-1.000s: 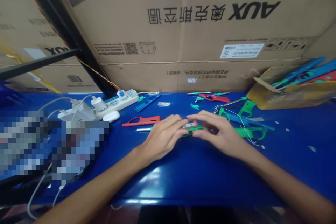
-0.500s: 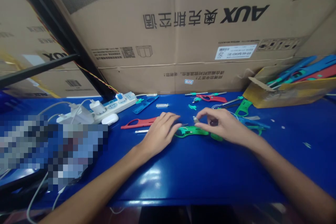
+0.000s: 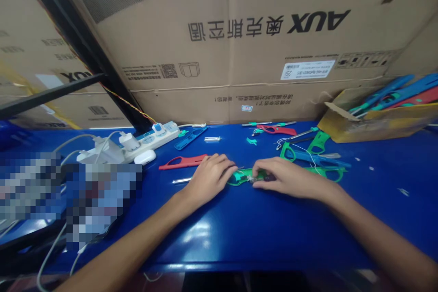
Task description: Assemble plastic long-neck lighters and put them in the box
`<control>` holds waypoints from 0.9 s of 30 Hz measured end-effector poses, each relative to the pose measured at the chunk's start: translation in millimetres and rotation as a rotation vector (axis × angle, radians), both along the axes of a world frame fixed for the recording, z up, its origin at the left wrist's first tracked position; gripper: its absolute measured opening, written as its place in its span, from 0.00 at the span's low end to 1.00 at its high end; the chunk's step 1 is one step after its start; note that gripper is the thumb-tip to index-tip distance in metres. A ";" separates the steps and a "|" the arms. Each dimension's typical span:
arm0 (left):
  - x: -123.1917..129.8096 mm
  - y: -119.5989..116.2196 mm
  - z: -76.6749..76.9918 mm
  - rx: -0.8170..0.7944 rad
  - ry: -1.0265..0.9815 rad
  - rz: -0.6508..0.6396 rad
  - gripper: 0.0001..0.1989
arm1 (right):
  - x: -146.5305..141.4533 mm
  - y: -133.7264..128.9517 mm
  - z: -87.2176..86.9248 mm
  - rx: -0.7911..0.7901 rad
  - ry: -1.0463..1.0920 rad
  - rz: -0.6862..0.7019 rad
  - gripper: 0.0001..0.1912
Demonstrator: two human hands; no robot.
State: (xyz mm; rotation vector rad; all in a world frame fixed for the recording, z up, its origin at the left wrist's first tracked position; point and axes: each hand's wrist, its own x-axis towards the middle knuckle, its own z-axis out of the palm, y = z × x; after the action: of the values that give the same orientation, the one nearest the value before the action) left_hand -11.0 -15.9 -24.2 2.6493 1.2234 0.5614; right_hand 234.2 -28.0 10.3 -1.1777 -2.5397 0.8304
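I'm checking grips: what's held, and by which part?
Right hand: small pale part and dark object, gripped spots unclear. Left hand: at left end of the green handle, grip unclear.

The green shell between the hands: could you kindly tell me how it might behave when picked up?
The green shell is probably stiff, looking like moulded plastic. It looks slim, so likely light. The teal piece in it might slip out if tipped.
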 end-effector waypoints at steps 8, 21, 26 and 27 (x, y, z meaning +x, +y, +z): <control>1.8 -0.7 -1.9 -0.079 -0.029 0.012 0.09 | -16.9 -10.4 -10.5 0.085 -0.030 -0.070 0.08; 1.2 -3.8 -2.5 -0.040 -0.169 -0.154 0.06 | -9.8 -6.8 -11.9 0.168 -0.061 -0.144 0.06; 1.7 -5.7 0.1 -0.017 -0.148 -0.177 0.08 | -9.3 -6.0 -11.3 0.175 -0.076 -0.157 0.06; 2.0 -6.0 0.8 -0.017 -0.146 -0.175 0.08 | -9.2 -6.1 -11.3 0.173 -0.074 -0.155 0.06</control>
State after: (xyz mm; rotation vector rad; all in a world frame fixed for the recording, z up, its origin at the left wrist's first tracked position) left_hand -9.0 -22.0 -23.4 2.6140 0.9413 0.6967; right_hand 224.9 -34.1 -1.0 -1.3487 -2.4796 0.5292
